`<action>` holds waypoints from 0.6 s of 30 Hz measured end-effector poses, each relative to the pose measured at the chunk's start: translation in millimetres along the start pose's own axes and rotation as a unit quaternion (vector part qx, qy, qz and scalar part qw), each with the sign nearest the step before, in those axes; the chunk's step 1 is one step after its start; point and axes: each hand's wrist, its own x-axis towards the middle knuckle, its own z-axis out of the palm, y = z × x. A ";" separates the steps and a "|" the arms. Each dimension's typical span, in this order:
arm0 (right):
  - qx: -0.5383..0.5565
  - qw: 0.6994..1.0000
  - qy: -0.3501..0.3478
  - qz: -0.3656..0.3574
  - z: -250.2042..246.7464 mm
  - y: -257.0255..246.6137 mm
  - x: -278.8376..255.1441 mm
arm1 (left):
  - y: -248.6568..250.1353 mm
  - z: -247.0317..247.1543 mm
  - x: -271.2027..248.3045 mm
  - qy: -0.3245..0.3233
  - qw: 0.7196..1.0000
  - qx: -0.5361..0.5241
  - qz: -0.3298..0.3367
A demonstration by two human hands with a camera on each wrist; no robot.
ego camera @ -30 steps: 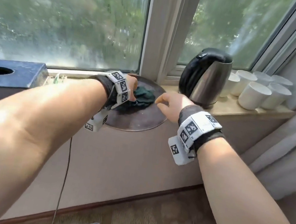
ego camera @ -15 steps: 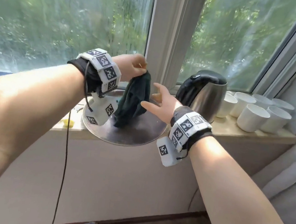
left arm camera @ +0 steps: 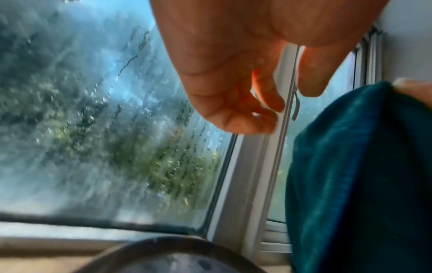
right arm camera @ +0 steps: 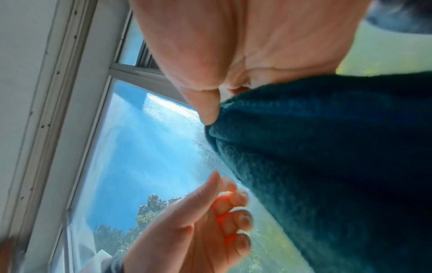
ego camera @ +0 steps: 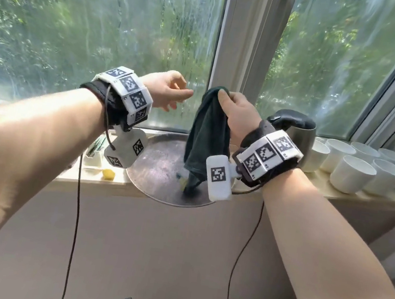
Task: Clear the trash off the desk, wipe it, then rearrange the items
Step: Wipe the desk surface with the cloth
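Observation:
A dark green cloth point(ego camera: 205, 135) hangs in the air above a round metal tray point(ego camera: 160, 169) on the window ledge. My right hand point(ego camera: 235, 109) pinches its top corner between thumb and fingers. In the right wrist view the thumb presses into the cloth point(right arm camera: 327, 147). My left hand point(ego camera: 168, 91) hovers just left of the cloth, fingers loosely curled and holding nothing. In the left wrist view my left hand point(left arm camera: 245, 88) is apart from the cloth point(left arm camera: 362, 175). The cloth's lower end hangs down to the tray.
A steel kettle point(ego camera: 296, 133) stands right of the tray, partly behind my right wrist. Several white cups point(ego camera: 352, 170) fill the ledge's right end. A small white holder point(ego camera: 94, 154) and a yellow scrap point(ego camera: 108, 174) lie left of the tray. Cables hang below the ledge.
The left hand lifted the cloth off the tray, then let go of it. The right hand has taken the cloth's top and now holds it up.

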 end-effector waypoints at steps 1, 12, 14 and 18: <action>0.002 1.000 0.002 -0.011 -1.3 -3.4 1.3 | 1.4 3.2 -5.0 -0.033 0.998 -0.046 -0.006; 0.004 0.994 0.090 -0.056 -28.7 -5.1 -4.0 | 26.9 33.9 -21.2 -0.046 0.996 0.069 0.041; -0.016 0.994 0.092 -0.052 -43.0 1.7 -5.2 | 36.3 34.2 -24.6 -0.031 0.994 0.090 0.056; 0.042 0.998 0.050 0.008 -51.2 10.7 -21.3 | 56.8 34.4 -30.5 0.000 0.996 0.033 0.080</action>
